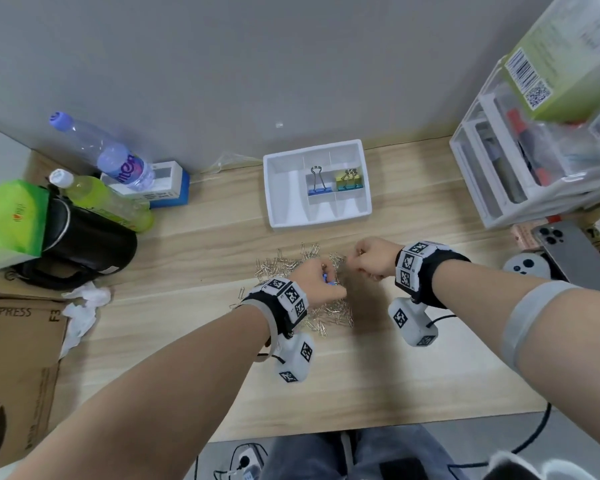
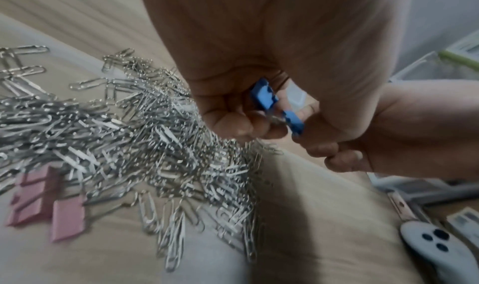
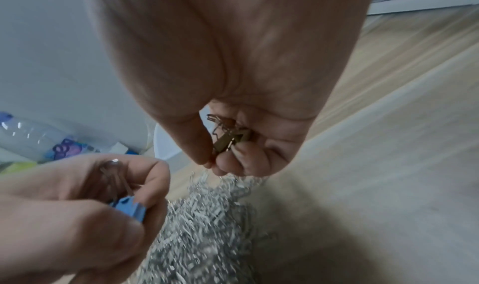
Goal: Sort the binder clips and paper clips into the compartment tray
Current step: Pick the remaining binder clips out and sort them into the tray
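Observation:
A heap of silver paper clips [image 1: 284, 265] lies mid-table; it also shows in the left wrist view [image 2: 124, 128] and the right wrist view [image 3: 207, 216]. Just above the heap my left hand [image 1: 321, 280] grips blue binder clips [image 2: 277, 106], which also show from the other wrist [image 3: 131, 206]. My right hand [image 1: 368, 259] pinches a small olive-yellow binder clip [image 3: 230, 137]. Two pink binder clips [image 2: 49, 202] lie at the heap's edge. The white compartment tray [image 1: 284, 188] stands behind, holding a large blue binder clip [image 1: 317, 183] and yellow-teal ones [image 1: 349, 180].
Bottles [image 1: 104, 157], a black bag [image 1: 84, 244] and a cardboard box [image 1: 18, 368] crowd the left. Clear drawer units [image 1: 520, 161], a phone [image 1: 568, 251] and a white controller [image 1: 525, 266] stand at the right. Crumpled tissue [image 1: 84, 306] lies left of the heap.

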Motion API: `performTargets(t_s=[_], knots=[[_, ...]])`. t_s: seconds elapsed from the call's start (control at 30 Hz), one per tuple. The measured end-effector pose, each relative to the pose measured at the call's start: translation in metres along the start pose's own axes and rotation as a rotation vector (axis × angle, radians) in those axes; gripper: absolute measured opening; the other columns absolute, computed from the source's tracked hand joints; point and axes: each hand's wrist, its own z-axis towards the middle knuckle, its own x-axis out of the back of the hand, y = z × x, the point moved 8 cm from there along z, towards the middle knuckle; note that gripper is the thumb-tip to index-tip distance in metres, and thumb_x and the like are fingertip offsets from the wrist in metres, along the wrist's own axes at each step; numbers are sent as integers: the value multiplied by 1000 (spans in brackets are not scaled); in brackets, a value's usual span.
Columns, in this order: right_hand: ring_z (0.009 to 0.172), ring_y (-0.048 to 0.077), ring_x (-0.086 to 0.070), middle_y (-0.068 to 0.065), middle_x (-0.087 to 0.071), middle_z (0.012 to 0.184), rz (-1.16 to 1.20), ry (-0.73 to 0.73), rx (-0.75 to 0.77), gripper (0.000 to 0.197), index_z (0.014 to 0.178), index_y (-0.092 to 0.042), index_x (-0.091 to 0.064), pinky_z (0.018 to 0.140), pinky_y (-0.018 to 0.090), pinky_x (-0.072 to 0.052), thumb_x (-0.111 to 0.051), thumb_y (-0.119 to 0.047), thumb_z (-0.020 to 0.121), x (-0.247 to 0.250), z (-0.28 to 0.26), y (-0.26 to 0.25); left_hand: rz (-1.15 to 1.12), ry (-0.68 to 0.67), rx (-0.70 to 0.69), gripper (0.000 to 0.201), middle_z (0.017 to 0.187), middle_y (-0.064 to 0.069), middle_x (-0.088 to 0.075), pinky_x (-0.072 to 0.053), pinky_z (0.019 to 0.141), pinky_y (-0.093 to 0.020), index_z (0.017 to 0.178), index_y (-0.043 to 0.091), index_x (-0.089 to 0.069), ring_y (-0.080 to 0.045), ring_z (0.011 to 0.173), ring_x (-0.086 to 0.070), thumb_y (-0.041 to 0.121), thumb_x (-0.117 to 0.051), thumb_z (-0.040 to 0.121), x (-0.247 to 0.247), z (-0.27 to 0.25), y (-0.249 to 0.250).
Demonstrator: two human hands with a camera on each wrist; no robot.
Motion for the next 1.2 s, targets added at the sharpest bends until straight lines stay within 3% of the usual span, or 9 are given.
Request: performTargets(t_s=[0.13,0.23,0.37,0.47,0.63,0.8,0.97,1.1,1.2], knots=[[52,18,-47,4,-55,61,-6,18,30,7,85,-14,-59,49,28,-40,-55,-13,90,16,2,-20,-32,7,0,18,66,-6,-54,-40,41,-23,85,16,-52,-19,43,-47,17,-66,75,21,8,14],[50,19,-49,9,-57,63,-28,96,58,15,92,-2,-61,49,27,-41,-53,-14,91,35,8,-34,5,57,-21,10,67,-4,-53,-38,42,-22,86,16,-55,-16,44,-44,17,-63,80,38,17,26],[56,19,-44,8,-49,67,-3,201,74,9,87,-10,-52,51,25,-37,-46,-6,92,56,19,-53,81,220,-58,9,75,0,-59,-36,43,-19,90,13,-64,-15,51,-51,17,-56,87,69,39,39],[67,23,-53,12,-58,77,13,282,48,12,90,-1,-56,61,29,-45,-46,-8,92,70,33,-55,137,265,-39,13,77,-2,-60,-37,43,-20,92,14,-63,-12,51,-52,16,-50,92,87,61,44],[88,29,-65,12,-68,99,-67,398,50,19,100,-6,-65,76,34,-54,-52,-14,89,86,45,-59,322,253,-26,15,87,-6,-63,-53,64,-32,95,11,-60,-26,74,-63,13,-46,91,95,87,56],[96,34,-66,18,-68,107,-151,470,23,26,106,1,-68,85,41,-56,-59,-16,88,88,53,-63,370,233,38,13,93,-6,-61,-47,65,-28,94,13,-56,-27,81,-61,7,-48,86,91,110,53],[88,32,-64,17,-66,106,-312,452,-47,14,97,-4,-66,74,31,-53,-59,-13,89,81,64,-63,382,258,55,22,102,-8,-68,-49,64,-29,108,3,-59,-25,78,-61,17,-49,94,88,119,53],[91,31,-65,16,-64,105,-373,446,-54,16,101,-7,-65,74,30,-52,-59,-14,88,76,67,-62,409,263,65,22,102,-12,-64,-52,70,-31,108,4,-59,-29,88,-65,17,-53,90,90,119,46],[92,32,-64,16,-64,105,-376,443,-42,16,102,-8,-64,75,32,-53,-59,-15,88,75,66,-61,343,257,66,24,102,-11,-63,-57,73,-35,110,7,-57,-29,83,-67,18,-58,88,89,116,42]])
